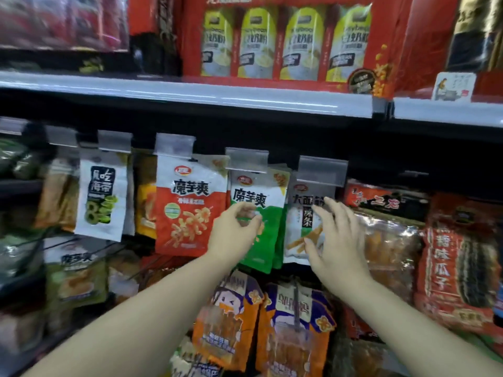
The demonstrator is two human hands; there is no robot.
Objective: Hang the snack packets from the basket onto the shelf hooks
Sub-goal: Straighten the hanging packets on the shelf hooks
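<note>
A row of snack packets hangs from shelf hooks with clear price-tag holders. A green and white packet (268, 213) hangs in the middle, with my left hand (234, 232) in front of it, fingers curled loosely and nothing clearly held. To its right hangs a grey and white packet (302, 227); my right hand (334, 238) is spread open over its right side, fingers apart. A red and white packet (187, 208) hangs to the left. The basket is out of sight.
A white packet with green print (102, 197) hangs further left. Orange packets (228, 322) hang on the lower hooks below my arms. Red bags (457, 262) fill the right side. Above, the shelf edge (190, 93) carries a red gift box (285, 39).
</note>
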